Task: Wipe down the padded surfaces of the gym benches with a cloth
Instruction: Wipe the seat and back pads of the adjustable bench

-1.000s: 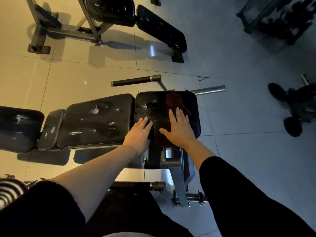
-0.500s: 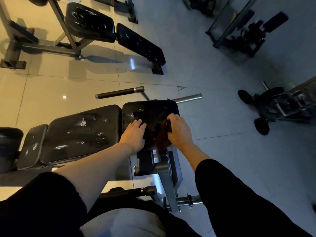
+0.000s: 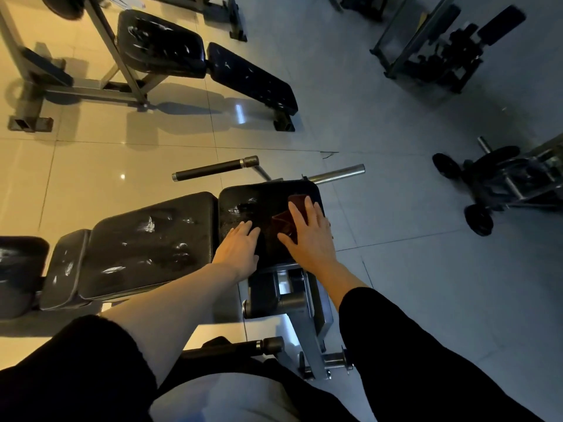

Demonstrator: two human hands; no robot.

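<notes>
2 flat hands, left hand (image 3: 240, 246) and right hand (image 3: 310, 236), fingers straight, pressing dark red cloth (image 3: 288, 219), glossy square pad (image 3: 259, 208).

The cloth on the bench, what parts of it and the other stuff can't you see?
Head view only:
- Cloth: mostly hidden under the right hand; its size is unclear.
- Seat pad: partly covered by both hands, including the left hand.
- Leftmost pad: cut off by the picture edge.
- Weight rack: too dark to make out.

The shiny tile floor (image 3: 91, 166) glows yellow on the left and looks grey by the dark weight rack (image 3: 432, 47).
</notes>
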